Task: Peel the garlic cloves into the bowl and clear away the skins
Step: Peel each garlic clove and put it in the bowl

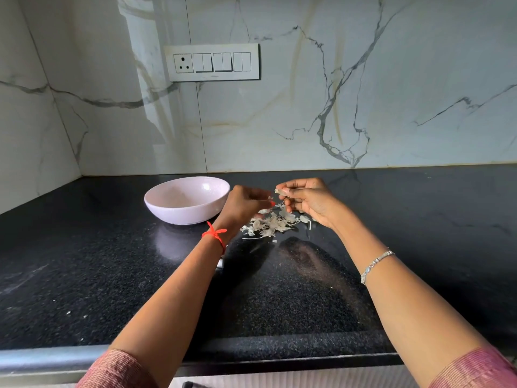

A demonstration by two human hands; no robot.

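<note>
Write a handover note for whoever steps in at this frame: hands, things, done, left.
Right hand pinches a garlic clove.
Left hand is curled beside it; whether it holds skin is unclear.
Bowl sits left of the hands; no cloves visible inside.
Skins lie piled on the counter under the hands, so some peeling is done.
Left: finish this clove, drop it in the bowl, clear the skins.

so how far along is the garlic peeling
Done: a pile of skins lies on the counter beside the bowl, so several cloves look peeled; the bowl's bottom is hidden. In hand: the right hand pinches a garlic clove, the left hand curled close to it. Left: finishing this clove and clearing the skins, not yet gathered.
</note>
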